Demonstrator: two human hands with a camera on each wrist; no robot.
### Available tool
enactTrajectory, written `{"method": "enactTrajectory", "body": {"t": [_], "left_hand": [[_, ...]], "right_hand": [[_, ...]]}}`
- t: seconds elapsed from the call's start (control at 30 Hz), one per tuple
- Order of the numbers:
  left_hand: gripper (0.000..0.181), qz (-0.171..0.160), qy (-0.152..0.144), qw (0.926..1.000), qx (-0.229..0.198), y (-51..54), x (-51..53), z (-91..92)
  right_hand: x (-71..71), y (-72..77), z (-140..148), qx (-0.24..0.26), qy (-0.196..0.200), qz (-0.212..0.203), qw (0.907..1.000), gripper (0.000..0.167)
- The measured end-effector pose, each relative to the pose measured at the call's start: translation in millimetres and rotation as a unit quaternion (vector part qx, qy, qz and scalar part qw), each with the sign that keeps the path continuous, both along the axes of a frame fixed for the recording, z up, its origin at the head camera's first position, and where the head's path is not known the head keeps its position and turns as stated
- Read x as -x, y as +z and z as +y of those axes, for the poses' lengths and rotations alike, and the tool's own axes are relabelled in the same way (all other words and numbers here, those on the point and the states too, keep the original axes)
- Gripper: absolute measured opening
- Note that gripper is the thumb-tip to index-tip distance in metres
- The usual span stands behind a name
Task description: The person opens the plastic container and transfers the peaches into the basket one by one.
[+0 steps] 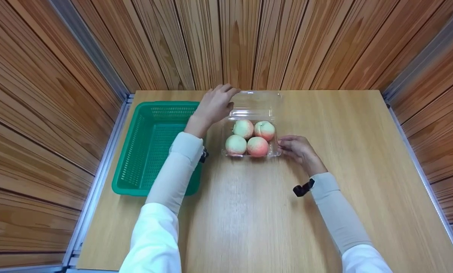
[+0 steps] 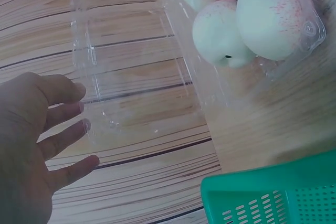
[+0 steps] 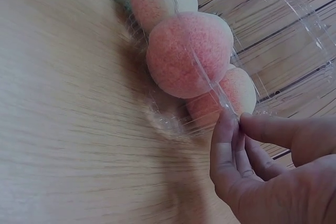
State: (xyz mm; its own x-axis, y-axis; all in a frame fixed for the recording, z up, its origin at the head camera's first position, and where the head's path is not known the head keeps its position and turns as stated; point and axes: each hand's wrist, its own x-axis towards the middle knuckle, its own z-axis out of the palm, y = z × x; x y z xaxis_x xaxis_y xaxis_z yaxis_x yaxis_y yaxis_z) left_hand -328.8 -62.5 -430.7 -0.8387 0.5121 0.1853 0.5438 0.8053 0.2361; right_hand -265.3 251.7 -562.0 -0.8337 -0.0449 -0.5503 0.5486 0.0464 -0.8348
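A clear plastic clamshell container [image 1: 278, 152] stands on the table with its lid [image 1: 254, 102] swung back. Several peaches [image 1: 257, 146], pale green-white with pink blush, sit in its base. My right hand [image 1: 299, 149] pinches the base's rim [image 3: 223, 97] near the front right corner, between thumb and fingers. At the back left, my left hand [image 1: 215, 105] is beside the lid's outer edge. Its fingers are spread and extended in the left wrist view, with the fingertips [image 2: 84, 124] at the edge; whether they touch it I cannot tell.
A green perforated plastic basket [image 1: 120, 167] stands on the left of the wooden table [image 1: 249, 223], partly behind my left arm. Wood-plank walls [image 1: 237, 45] rise at the back and both sides. A black wrist camera [image 1: 302, 188] sticks out from my right sleeve.
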Motion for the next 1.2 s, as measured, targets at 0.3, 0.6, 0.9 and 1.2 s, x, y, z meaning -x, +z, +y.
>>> {"method": "enactTrajectory", "body": {"t": [0.3,0.6,0.9,1.2], "left_hand": [[0.045,0.004,0.000,0.9998,-0.019,4.3,3.1,-9.0],[0.043,0.000,-0.012,0.9999,-0.008,7.6,-2.8,-11.9],[0.041,-0.008,-0.025,0.9996,0.011,10.4,-16.0,-13.9],[0.040,-0.004,-0.048,0.9986,0.021,8.0,-25.0,-14.6]], "right_hand": [[3.5,0.1,2,0.030,0.000,0.007,0.9995,0.036],[3.9,-0.3,3,0.037,-0.013,-0.001,0.9992,0.035],[5.0,2.3,5,0.024,-0.005,-0.023,0.9994,0.039],[6.0,3.5,6,0.009,0.007,-0.030,0.9995,0.033]]}}
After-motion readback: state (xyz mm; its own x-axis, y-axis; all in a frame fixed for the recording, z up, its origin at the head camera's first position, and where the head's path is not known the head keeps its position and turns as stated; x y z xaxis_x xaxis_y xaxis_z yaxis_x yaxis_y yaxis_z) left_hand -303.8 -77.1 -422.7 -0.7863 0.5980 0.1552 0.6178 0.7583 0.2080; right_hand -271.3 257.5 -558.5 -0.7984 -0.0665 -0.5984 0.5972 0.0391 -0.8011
